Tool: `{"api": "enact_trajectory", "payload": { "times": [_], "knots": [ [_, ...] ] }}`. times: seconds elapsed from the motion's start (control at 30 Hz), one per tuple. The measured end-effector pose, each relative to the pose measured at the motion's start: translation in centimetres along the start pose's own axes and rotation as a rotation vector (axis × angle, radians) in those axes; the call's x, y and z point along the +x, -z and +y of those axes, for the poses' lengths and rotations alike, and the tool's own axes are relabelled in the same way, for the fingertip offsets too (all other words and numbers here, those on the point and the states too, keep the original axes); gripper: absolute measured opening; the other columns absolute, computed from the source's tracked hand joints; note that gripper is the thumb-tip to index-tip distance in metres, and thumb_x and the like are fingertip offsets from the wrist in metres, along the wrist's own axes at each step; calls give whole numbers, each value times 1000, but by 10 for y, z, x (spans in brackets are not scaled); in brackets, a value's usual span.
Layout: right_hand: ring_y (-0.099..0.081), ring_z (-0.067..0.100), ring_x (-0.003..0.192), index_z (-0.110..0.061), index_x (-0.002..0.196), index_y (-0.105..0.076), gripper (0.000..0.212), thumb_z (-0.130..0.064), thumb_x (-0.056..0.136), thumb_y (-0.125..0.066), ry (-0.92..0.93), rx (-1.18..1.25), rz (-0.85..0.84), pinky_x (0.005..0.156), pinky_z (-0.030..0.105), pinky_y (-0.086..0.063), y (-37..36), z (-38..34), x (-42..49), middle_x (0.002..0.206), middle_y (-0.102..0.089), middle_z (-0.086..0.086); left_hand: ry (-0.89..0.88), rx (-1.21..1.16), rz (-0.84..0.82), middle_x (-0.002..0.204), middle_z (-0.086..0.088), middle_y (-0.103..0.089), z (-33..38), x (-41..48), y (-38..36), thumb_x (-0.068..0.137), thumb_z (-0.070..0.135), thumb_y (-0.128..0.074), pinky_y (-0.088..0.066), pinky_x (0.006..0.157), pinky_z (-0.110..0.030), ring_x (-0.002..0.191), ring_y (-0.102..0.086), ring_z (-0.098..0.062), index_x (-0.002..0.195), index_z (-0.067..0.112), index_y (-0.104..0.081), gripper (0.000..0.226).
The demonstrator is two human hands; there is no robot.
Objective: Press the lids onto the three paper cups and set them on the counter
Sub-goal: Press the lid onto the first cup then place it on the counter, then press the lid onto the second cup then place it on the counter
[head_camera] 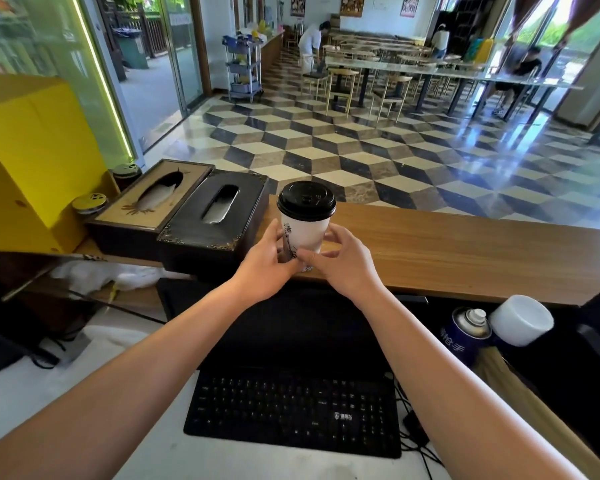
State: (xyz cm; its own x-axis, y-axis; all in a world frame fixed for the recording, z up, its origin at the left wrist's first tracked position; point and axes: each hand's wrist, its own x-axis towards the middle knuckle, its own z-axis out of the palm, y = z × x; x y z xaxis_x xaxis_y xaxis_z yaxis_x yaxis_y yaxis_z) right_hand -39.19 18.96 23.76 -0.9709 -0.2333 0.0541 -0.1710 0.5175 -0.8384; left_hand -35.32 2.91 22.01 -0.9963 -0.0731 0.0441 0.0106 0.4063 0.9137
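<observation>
One white paper cup (307, 233) with a dark print stands upright on the wooden counter (465, 251), near its front edge. A black lid (306, 201) sits on its rim. My left hand (267, 261) grips the cup's lower left side, fingers curled round it. My right hand (343, 258) holds the lower right side with thumb and fingers curled round the base. No other cups or lids are in view.
Two dark tissue boxes (212, 220) stand on the counter just left of the cup. Below the counter lie a black keyboard (291, 410), a blue spray can (466, 336) and a white cap (522, 320). A yellow box (32, 150) rises at far left.
</observation>
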Motion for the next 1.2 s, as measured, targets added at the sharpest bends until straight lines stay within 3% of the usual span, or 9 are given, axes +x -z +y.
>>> {"api": "enact_trajectory", "payload": {
  "times": [0.17, 0.23, 0.37, 0.43, 0.57, 0.73, 0.9, 1.03, 1.2],
  "knots": [
    [-60, 13, 107, -16, 153, -39, 83, -46, 85, -76, -38, -77, 35, 90, 32, -51, 9, -13, -29, 141, -57, -3, 55, 74, 28, 137, 6, -48, 15, -31, 2, 89, 19, -74, -43, 111, -43, 132, -51, -21, 156, 14, -16, 89],
    [-62, 16, 111, -16, 147, -47, 76, -47, 84, -76, -19, -95, 55, 96, 39, -55, 14, -19, -45, 133, -62, -3, 58, 101, 27, 138, 7, -46, 20, -45, 4, 89, 21, -73, -43, 111, -44, 132, -51, -23, 156, 16, -16, 88],
    [-67, 18, 103, -18, 129, -64, 55, -46, 84, -76, 32, -129, 59, 88, 45, -59, 21, -30, -80, 114, -69, -4, 41, 159, 42, 153, -5, -42, 30, -73, 8, 89, 25, -73, -45, 109, -48, 132, -50, -24, 157, 16, -14, 91],
    [-68, 19, 100, -18, 126, -67, 49, -43, 86, -75, 57, -154, 58, 89, 45, -59, 23, -34, -98, 111, -71, -4, 2, 216, 52, 151, -5, -44, 34, -88, 11, 89, 28, -73, -47, 106, -43, 129, -52, -23, 155, 17, -23, 84],
    [-66, 16, 102, -16, 130, -66, 47, -36, 89, -73, 97, -259, 41, 94, 31, -52, 28, -32, -137, 113, -73, -1, -109, 360, 26, 145, -2, -49, 35, -119, 13, 88, 29, -72, -49, 97, -32, 125, -55, -19, 143, 20, -45, 62],
    [-65, 16, 101, -15, 133, -64, 48, -33, 89, -72, 59, -375, -70, 94, 31, -51, 14, 6, -189, 116, -71, -1, -134, 418, -128, 139, 2, -54, 10, -165, -4, 88, 25, -73, -49, 92, -26, 121, -57, -15, 139, 21, -51, 56],
    [-63, 19, 107, -14, 134, -62, 47, -30, 91, -71, -120, -427, -254, 90, 27, -49, -17, 66, -243, 124, -66, 3, -4, 484, -285, 134, 0, -55, -54, -216, -47, 86, 21, -75, -47, 92, -26, 118, -57, -16, 138, 19, -52, 57],
    [-50, 25, 131, -14, 147, -50, 65, -40, 91, -70, -240, -461, -402, 106, 34, -44, -41, 106, -282, 144, -51, 6, 172, 495, -430, 144, -4, -49, -107, -266, -80, 87, 18, -75, -46, 99, -26, 124, -53, -19, 145, 18, -44, 66],
    [-38, 27, 135, -15, 147, -46, 72, -46, 87, -72, -216, -473, -446, 112, 39, -38, -53, 131, -310, 146, -44, 6, 359, 404, -474, 150, -5, -42, -139, -305, -107, 88, 16, -74, -47, 93, -23, 124, -54, -20, 155, 23, -27, 82]
  ]
}}
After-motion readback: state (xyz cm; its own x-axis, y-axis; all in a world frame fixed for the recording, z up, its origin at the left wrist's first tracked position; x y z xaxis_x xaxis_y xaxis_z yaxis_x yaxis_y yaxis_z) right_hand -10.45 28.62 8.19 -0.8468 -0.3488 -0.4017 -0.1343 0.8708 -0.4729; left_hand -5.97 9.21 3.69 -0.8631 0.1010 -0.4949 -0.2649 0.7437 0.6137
